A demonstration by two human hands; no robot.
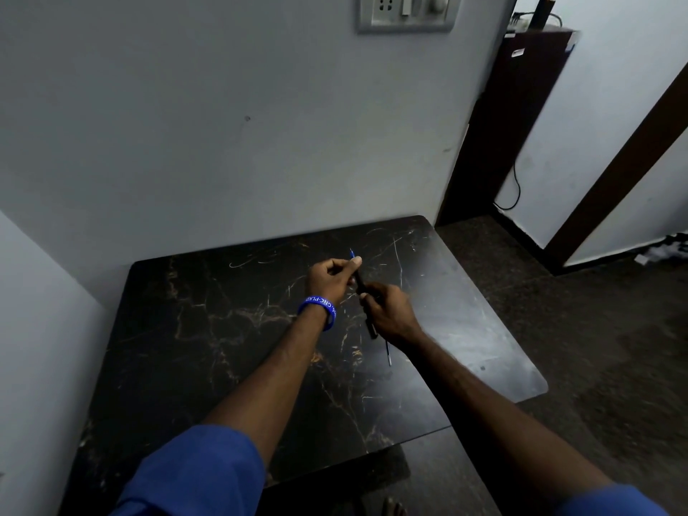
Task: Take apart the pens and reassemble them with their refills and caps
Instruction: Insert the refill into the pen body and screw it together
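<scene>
— While both hands hover mid-table [231, 329], where's the pen [360, 284]?
— Left hand [329, 279] pinches its blue-tipped end, right hand [387, 310] is wrapped round the barrel; a refill [388, 353] lies beside the right wrist, toward the near edge

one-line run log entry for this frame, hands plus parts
left hand: pinching blue-tipped end of black pen barrel | right hand: gripping barrel's lower part | thin loose refill: lying on black marble-pattern table

blue wristband [317, 310] reads "gnc-pu..", rest unreadable.
</scene>
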